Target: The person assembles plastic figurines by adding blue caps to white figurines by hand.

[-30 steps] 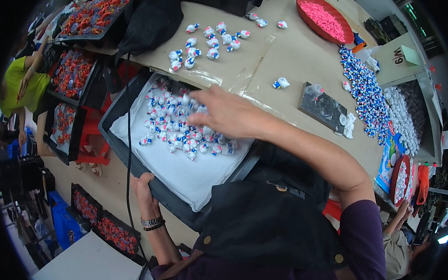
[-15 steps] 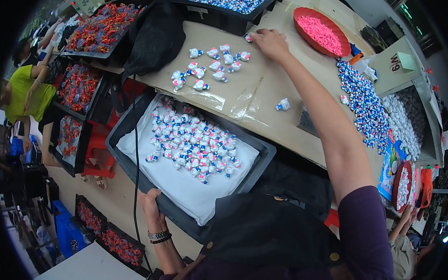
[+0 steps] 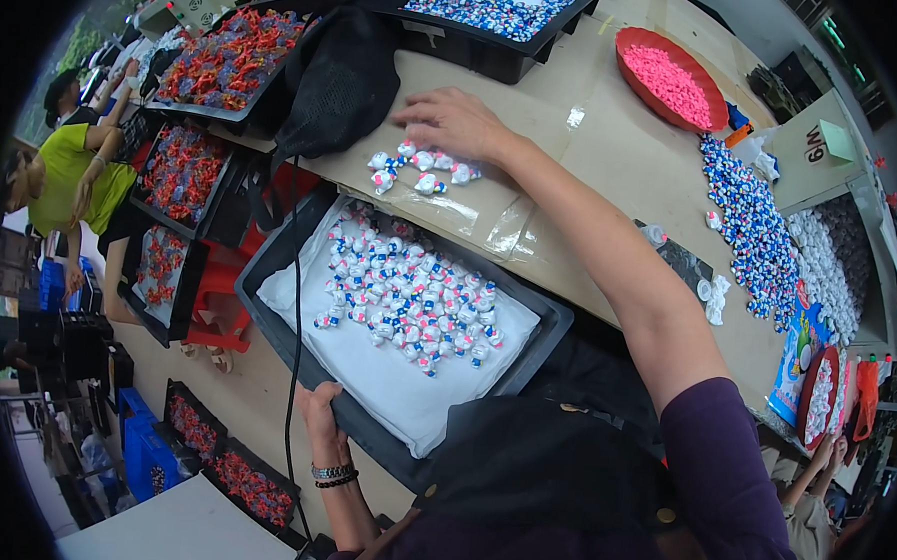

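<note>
My left hand (image 3: 325, 411) grips the near left rim of a dark grey tray (image 3: 556, 335). The tray is lined with a white cloth (image 3: 393, 403), and many small white figurines (image 3: 418, 299) with blue and pink parts lie heaped on it. On the table just beyond the tray sits a tight cluster of several more such figurines (image 3: 430, 184). Over the far side of that cluster is my right hand (image 3: 453, 122), palm down with its fingers apart and slightly bent. Its palm and some of the figurines under it are hidden.
A black bin (image 3: 478, 56) of small blue and white parts stands at the back, beside a black mesh bag (image 3: 352, 81). Toward the right are a red dish (image 3: 712, 91) of pink pieces and a blue-white pile (image 3: 746, 223). A black cable (image 3: 297, 273) hangs across the tray's left side.
My right hand has moved left and nearer, from a single figurine to the cluster. The figurines on the table, spread out before, now lie bunched closer to the tray. My left hand keeps its grip.
</note>
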Demonstrator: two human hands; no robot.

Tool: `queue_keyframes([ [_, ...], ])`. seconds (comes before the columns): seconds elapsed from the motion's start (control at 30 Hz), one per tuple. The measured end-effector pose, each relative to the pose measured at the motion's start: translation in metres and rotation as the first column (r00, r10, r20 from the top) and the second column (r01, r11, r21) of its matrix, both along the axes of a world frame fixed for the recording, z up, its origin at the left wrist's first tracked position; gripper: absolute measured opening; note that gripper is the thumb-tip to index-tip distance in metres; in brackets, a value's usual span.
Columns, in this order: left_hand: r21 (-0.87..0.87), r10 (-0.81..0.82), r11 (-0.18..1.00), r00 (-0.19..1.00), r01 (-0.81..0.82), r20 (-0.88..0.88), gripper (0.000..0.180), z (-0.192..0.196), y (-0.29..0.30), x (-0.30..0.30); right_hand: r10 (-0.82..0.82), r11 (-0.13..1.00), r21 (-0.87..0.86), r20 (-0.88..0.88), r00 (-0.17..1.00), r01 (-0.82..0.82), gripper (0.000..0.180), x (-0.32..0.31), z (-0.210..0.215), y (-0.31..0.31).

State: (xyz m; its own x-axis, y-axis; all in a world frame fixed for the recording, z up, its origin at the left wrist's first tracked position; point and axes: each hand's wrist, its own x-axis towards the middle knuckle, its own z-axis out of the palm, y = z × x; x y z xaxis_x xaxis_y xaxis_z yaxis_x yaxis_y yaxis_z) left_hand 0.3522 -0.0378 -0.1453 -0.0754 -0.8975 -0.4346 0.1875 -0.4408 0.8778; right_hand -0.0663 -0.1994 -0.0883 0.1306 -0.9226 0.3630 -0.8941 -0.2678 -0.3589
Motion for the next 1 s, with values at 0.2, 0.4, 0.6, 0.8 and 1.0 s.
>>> queue_keyframes([
  [0.2, 0.018, 0.008, 1.0, 1.0, -0.009, 0.015, 0.068, 0.003, 0.003, 0.004, 0.287, 0.956, 0.044, 0.058, 0.956, -0.29, 0.038, 0.06, 0.01, 0.032],
  [0.4, 0.024, -0.007, 1.0, 0.999, 0.006, 0.038, 0.062, 0.002, 0.0, -0.003, 0.522, 0.851, -0.024, 0.148, 0.84, -0.524, 0.037, 0.118, 0.021, 0.104],
  [0.6, 0.022, -0.018, 1.0, 1.0, 0.018, 0.0, 0.054, 0.01, 0.002, -0.007, -0.201, 0.979, -0.029, -0.057, 0.978, 0.2, 0.02, 0.069, 0.073, 0.192],
  [0.8, -0.01, 0.004, 1.0, 0.999, -0.004, 0.053, 0.042, -0.008, -0.002, 0.002, -0.51, 0.837, -0.033, -0.407, 0.757, 0.546, 0.018, 0.036, 0.054, 0.248],
  [1.0, 0.079, -0.071, 0.995, 0.994, 0.065, 0.085, 0.045, -0.023, -0.003, 0.013, -0.297, 0.951, 0.075, -0.033, 0.954, 0.299, 0.022, 0.074, 0.049, 0.235],
])
